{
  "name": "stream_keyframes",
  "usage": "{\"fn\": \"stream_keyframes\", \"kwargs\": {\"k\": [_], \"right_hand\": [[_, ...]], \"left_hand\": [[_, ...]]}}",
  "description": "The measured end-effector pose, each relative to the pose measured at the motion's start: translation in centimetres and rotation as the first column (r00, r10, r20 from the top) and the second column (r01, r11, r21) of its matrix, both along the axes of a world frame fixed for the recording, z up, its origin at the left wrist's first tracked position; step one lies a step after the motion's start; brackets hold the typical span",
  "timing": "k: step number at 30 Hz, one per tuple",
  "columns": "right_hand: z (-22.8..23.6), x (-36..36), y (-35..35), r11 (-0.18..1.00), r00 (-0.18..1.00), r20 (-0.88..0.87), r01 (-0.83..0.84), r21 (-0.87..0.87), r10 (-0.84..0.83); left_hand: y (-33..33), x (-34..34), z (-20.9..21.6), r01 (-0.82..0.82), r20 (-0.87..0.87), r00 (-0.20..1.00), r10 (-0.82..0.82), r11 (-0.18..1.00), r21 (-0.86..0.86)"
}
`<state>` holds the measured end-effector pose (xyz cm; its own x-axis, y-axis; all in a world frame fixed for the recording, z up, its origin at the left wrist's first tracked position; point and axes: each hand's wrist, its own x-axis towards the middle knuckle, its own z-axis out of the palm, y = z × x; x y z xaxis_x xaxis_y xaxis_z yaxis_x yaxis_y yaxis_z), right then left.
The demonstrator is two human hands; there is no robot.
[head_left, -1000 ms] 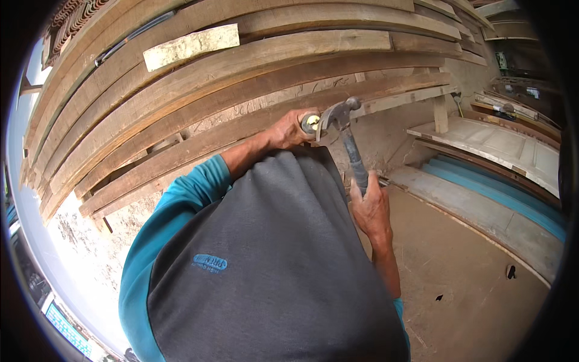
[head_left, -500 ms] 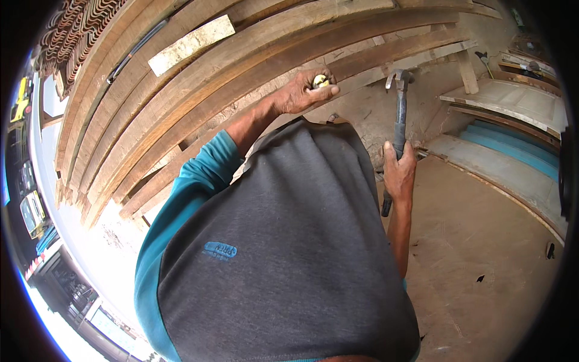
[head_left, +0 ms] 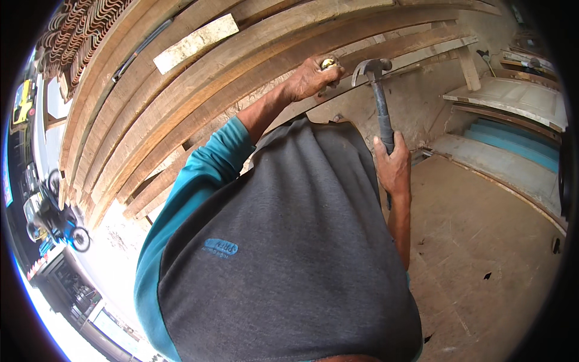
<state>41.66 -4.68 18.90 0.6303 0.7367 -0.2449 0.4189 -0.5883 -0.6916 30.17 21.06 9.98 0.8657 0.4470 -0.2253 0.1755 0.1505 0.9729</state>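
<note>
My right hand point(head_left: 395, 166) is closed around the dark grip of a claw hammer point(head_left: 380, 105). The hammer's head is raised at the upper end, a short way right of my left hand point(head_left: 310, 78). That left hand is closed on a tool with a round yellow handle end point(head_left: 327, 63); only this end shows, and the rest is hidden below my fingers. Beneath it, close by, run long wooden beams point(head_left: 265, 75).
A short pale board point(head_left: 196, 43) and a thin dark bar point(head_left: 142, 49) lie on the beams. Wavy roof tiles point(head_left: 78, 36) are stacked at upper left. Panels point(head_left: 506, 99) lean at the right, beside a brown floor point(head_left: 482, 241). A motorcycle point(head_left: 66, 232) is on the left.
The hammer has swung left, its head now closer to my left hand. My left hand has shifted slightly right and up with its tool. A motorcycle has come into view on the left.
</note>
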Motion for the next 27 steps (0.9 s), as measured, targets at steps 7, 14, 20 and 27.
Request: {"fn": "stream_keyframes", "kwargs": {"k": [7,14,20,27], "right_hand": [[0.6,-0.3,-1.0,0.997,1.000,0.027,0.010,-0.073,-0.008],[-1.5,-0.1,-2.6,0.997,0.999,0.034,0.041,-0.065,-0.039],[-0.4,-0.4,-1.4,0.997,1.000,-0.002,0.031,-0.074,-0.032],[-0.1,-0.5,-0.7,0.996,0.998,-0.056,-0.002,-0.088,-0.003]], "left_hand": [[-3.1,-5.1,-3.4,-0.173,0.400,0.887,0.229,0.970,-0.172],[-4.1,-6.7,-1.2,-0.219,0.198,0.955,0.220,0.975,-0.028],[-2.4,-2.5,-1.5,-0.259,0.419,0.721,0.551,0.776,-0.575],[-2.3,-4.7,-3.0,-0.359,0.256,0.851,0.459,0.864,-0.354]]}}
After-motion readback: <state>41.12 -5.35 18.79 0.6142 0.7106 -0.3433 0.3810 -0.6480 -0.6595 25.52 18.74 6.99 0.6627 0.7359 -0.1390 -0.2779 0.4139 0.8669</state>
